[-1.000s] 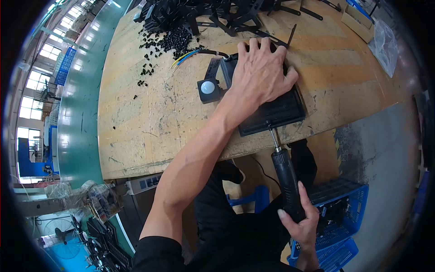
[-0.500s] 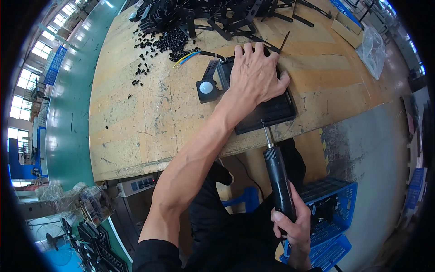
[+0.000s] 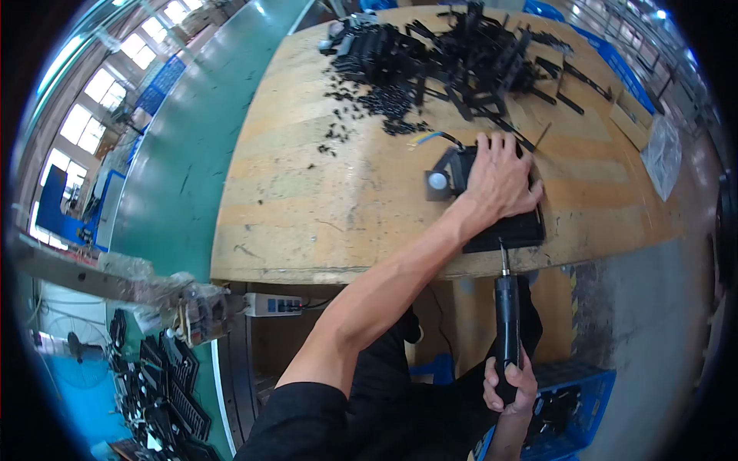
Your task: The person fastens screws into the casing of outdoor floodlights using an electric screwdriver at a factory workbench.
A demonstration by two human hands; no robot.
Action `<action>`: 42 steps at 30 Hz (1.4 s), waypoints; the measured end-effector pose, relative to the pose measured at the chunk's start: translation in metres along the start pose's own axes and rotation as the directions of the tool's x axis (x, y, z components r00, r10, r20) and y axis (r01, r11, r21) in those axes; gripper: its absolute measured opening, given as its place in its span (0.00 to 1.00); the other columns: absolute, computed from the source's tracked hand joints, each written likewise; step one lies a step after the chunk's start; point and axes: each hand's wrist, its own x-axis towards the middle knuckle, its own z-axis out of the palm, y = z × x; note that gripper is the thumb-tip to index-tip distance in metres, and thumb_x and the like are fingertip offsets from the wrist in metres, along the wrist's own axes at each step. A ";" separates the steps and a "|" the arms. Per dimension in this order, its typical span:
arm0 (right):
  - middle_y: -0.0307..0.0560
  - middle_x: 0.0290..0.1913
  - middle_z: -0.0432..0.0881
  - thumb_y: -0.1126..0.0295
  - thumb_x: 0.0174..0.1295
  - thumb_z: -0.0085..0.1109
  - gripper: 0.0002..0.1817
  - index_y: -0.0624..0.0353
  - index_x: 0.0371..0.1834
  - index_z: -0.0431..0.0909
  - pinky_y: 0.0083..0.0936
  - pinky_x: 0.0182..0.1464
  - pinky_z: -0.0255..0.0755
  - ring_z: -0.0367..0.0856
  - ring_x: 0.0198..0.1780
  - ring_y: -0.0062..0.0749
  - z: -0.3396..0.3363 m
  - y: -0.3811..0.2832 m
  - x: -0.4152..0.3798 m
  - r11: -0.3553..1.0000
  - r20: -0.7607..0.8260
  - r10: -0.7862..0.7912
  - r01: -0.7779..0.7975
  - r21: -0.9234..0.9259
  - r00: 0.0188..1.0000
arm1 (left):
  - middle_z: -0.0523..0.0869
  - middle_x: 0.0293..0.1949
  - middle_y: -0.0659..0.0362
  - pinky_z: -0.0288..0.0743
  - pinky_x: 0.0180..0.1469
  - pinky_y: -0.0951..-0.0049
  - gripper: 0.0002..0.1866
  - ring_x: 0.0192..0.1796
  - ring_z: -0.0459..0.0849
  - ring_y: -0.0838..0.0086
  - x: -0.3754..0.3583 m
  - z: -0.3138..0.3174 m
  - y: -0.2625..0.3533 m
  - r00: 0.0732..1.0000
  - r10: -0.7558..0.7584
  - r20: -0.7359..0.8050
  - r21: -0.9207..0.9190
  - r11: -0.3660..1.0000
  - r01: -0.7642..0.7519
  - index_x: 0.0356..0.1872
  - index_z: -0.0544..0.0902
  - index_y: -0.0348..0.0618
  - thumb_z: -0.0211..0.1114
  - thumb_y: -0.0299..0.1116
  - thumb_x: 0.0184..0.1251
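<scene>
A black floodlight housing lies at the table's front edge. A square sensor with a white dome sticks out at its left, and blue and yellow wires come from its far end. My left hand grips the housing from above, fingers over its far part and thumb at the right side, hiding much of it. Below the edge, my right hand is wrapped round a black electric screwdriver. The screwdriver's bit meets the near side of the housing; any screw there is too small to make out.
Small black screws lie scattered beyond the housing. Farther back is a heap of black brackets. A cardboard box and a plastic bag are at the right edge. A blue crate stands below, a power strip under the table.
The head view has shifted, so the table and hands appear farther right and smaller. Left hand, housing and screwdriver keep nearly the same places relative to each other.
</scene>
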 end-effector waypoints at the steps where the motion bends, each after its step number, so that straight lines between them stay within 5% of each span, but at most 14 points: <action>1: 0.56 0.31 0.79 0.72 0.64 0.66 0.44 0.63 0.84 0.55 0.23 0.13 0.68 0.75 0.14 0.31 -0.001 -0.001 -0.001 0.999 -0.031 -0.011 0.009 -0.052 0.999 | 0.82 0.51 0.38 0.65 0.66 0.47 0.29 0.59 0.78 0.47 -0.001 0.002 -0.001 1.000 0.010 -0.014 0.010 1.000 -0.010 0.52 0.90 0.39 0.65 0.57 0.68; 3: 0.55 0.31 0.79 0.72 0.64 0.66 0.46 0.62 0.84 0.55 0.22 0.13 0.67 0.75 0.14 0.31 0.009 0.000 -0.002 0.993 -0.033 -0.023 0.020 -0.114 0.999 | 0.82 0.58 0.34 0.63 0.70 0.45 0.30 0.65 0.76 0.44 -0.002 0.006 -0.002 0.998 0.042 -0.053 0.035 0.999 -0.040 0.55 0.89 0.38 0.64 0.57 0.69; 5: 0.53 0.30 0.79 0.72 0.63 0.66 0.48 0.62 0.86 0.53 0.21 0.13 0.64 0.75 0.15 0.29 0.032 -0.003 -0.015 0.803 -0.144 -0.184 0.064 -0.593 0.972 | 0.78 0.65 0.29 0.60 0.76 0.41 0.34 0.71 0.73 0.40 -0.005 0.014 0.002 0.994 0.047 -0.103 0.052 0.998 -0.042 0.60 0.86 0.38 0.63 0.60 0.70; 9: 0.46 0.30 0.79 0.66 0.66 0.66 0.39 0.56 0.81 0.64 0.20 0.11 0.60 0.72 0.14 0.25 0.013 0.014 -0.056 0.682 -0.141 -0.408 0.199 -0.704 0.902 | 0.75 0.68 0.27 0.57 0.79 0.35 0.46 0.75 0.69 0.35 -0.065 -0.020 0.036 0.997 0.044 -0.061 -0.107 0.993 -0.050 0.65 0.80 0.31 0.67 0.68 0.64; 11: 0.43 0.39 0.84 0.72 0.74 0.66 0.44 0.58 0.90 0.52 0.24 0.24 0.75 0.77 0.23 0.23 0.006 0.006 -0.069 0.747 -0.272 -0.289 0.038 -0.664 0.918 | 0.75 0.68 0.28 0.59 0.79 0.36 0.51 0.75 0.69 0.35 -0.084 -0.047 0.056 0.994 -0.018 0.105 -0.026 0.999 0.021 0.63 0.79 0.25 0.74 0.68 0.56; 13: 0.44 0.37 0.84 0.65 0.79 0.62 0.42 0.55 0.90 0.48 0.23 0.14 0.65 0.71 0.16 0.22 -0.027 0.016 -0.057 0.709 -0.250 -0.269 0.016 -0.705 0.930 | 0.79 0.66 0.31 0.62 0.78 0.36 0.57 0.74 0.72 0.35 -0.089 -0.026 0.066 0.990 0.005 0.141 0.177 0.984 -0.030 0.66 0.78 0.24 0.75 0.72 0.51; 16: 0.43 0.32 0.83 0.61 0.79 0.63 0.35 0.58 0.84 0.62 0.23 0.16 0.64 0.71 0.17 0.23 -0.011 0.038 -0.042 0.607 -0.394 -0.325 -0.130 -0.784 0.859 | 0.75 0.72 0.26 0.68 0.75 0.30 0.36 0.75 0.75 0.34 -0.123 -0.029 0.074 0.974 0.207 0.090 0.226 0.948 -0.222 0.74 0.77 0.33 0.58 0.51 0.75; 20: 0.40 0.28 0.81 0.56 0.77 0.64 0.28 0.59 0.74 0.74 0.26 0.17 0.63 0.70 0.17 0.25 -0.029 0.058 -0.035 0.500 -0.400 -0.341 -0.196 -0.844 0.851 | 0.79 0.69 0.28 0.73 0.71 0.34 0.37 0.69 0.81 0.32 -0.154 -0.017 0.071 0.945 0.298 -0.132 0.349 0.907 -0.237 0.71 0.77 0.28 0.61 0.48 0.69; 22: 0.39 0.26 0.80 0.58 0.77 0.64 0.23 0.58 0.68 0.75 0.26 0.19 0.66 0.71 0.18 0.26 -0.043 0.063 -0.035 0.504 -0.385 -0.339 -0.180 -0.845 0.858 | 0.84 0.64 0.33 0.80 0.64 0.48 0.33 0.63 0.85 0.43 -0.183 -0.082 0.069 0.939 0.238 -0.249 0.207 0.960 -0.189 0.63 0.80 0.25 0.65 0.43 0.63; 25: 0.37 0.24 0.77 0.61 0.77 0.64 0.16 0.57 0.60 0.77 0.27 0.22 0.69 0.72 0.20 0.28 -0.078 0.083 -0.027 0.498 -0.366 -0.259 -0.201 -0.843 0.894 | 0.81 0.66 0.35 0.78 0.68 0.57 0.40 0.70 0.81 0.48 -0.265 -0.239 0.081 0.998 0.013 -0.063 -0.269 0.963 -0.030 0.68 0.74 0.24 0.75 0.38 0.56; 29: 0.41 0.30 0.82 0.57 0.75 0.67 0.27 0.51 0.73 0.71 0.28 0.23 0.72 0.72 0.19 0.29 -0.187 0.057 0.022 0.500 -0.439 0.019 -0.389 -0.774 0.898 | 0.79 0.74 0.43 0.80 0.70 0.55 0.44 0.71 0.83 0.48 -0.429 -0.401 0.109 0.916 -0.401 -0.010 -0.527 0.781 0.336 0.79 0.70 0.37 0.76 0.38 0.61; 30: 0.41 0.29 0.81 0.57 0.76 0.67 0.28 0.52 0.74 0.72 0.28 0.22 0.71 0.72 0.18 0.29 -0.191 0.054 0.034 0.481 -0.468 0.054 -0.434 -0.762 0.882 | 0.90 0.54 0.44 0.85 0.52 0.58 0.37 0.49 0.92 0.51 -0.465 -0.429 0.123 0.837 -0.534 -0.117 -0.474 0.771 0.426 0.76 0.77 0.44 0.74 0.32 0.61; 35: 0.39 0.25 0.79 0.54 0.77 0.65 0.30 0.58 0.76 0.74 0.25 0.16 0.61 0.70 0.16 0.24 -0.200 0.048 0.064 0.451 -0.614 0.149 -0.606 -0.656 0.775 | 0.89 0.64 0.50 0.85 0.63 0.65 0.36 0.61 0.91 0.54 -0.577 -0.513 0.174 0.451 -0.755 -0.476 0.065 0.482 0.874 0.72 0.82 0.44 0.74 0.22 0.56; 42: 0.36 0.26 0.76 0.63 0.70 0.63 0.21 0.43 0.66 0.76 0.22 0.13 0.60 0.72 0.16 0.25 -0.196 0.062 0.058 0.485 -0.458 0.063 -0.428 -0.763 0.887 | 0.89 0.64 0.51 0.81 0.69 0.55 0.30 0.66 0.87 0.54 -0.647 -0.552 -0.003 0.628 -0.472 -0.619 0.575 0.271 0.772 0.61 0.86 0.42 0.66 0.17 0.53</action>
